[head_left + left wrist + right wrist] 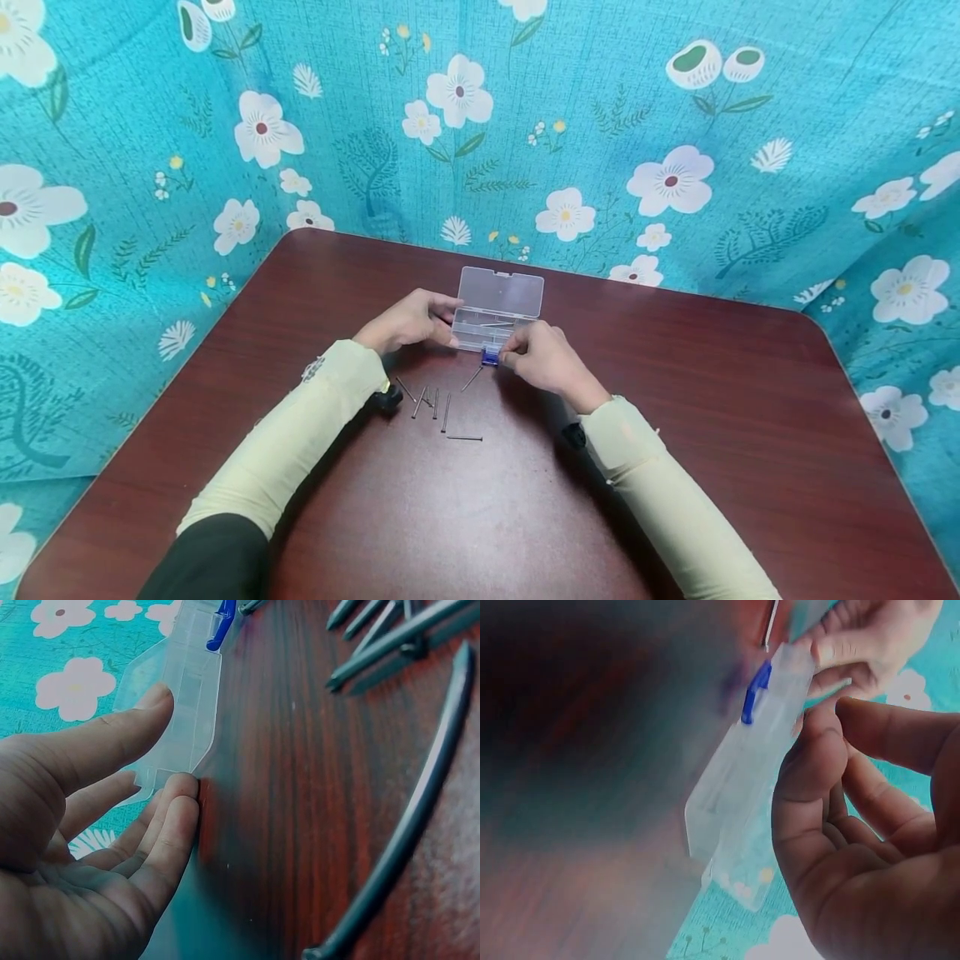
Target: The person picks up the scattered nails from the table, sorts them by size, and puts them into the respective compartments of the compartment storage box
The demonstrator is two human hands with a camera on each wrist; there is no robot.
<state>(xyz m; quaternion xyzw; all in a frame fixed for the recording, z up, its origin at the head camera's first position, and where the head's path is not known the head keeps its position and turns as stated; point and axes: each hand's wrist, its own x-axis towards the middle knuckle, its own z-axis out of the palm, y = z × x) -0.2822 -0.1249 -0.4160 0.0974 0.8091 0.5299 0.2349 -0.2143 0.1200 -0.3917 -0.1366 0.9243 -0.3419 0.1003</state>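
Observation:
A clear plastic box (474, 340) with its lid (501, 293) raised stands near the table's back edge. A blue clasp (490, 357) sits on its front side. At least one nail (495, 323) shows in the box. My left hand (408, 321) touches the box's left end, fingers mostly straight and thumb apart. At the front right corner is my right hand (546, 357), thumb and index fingertips together. Whether something small lies between them is hidden. One nail (472, 378) lies just before the clasp, and several loose nails (435, 403) are scattered nearer me.
The dark red-brown table (720, 417) has a glossy top with rounded back corners. Behind it and at both sides hangs a turquoise flowered cloth (585, 125). A single nail (465, 437) lies closest to me, apart from the others.

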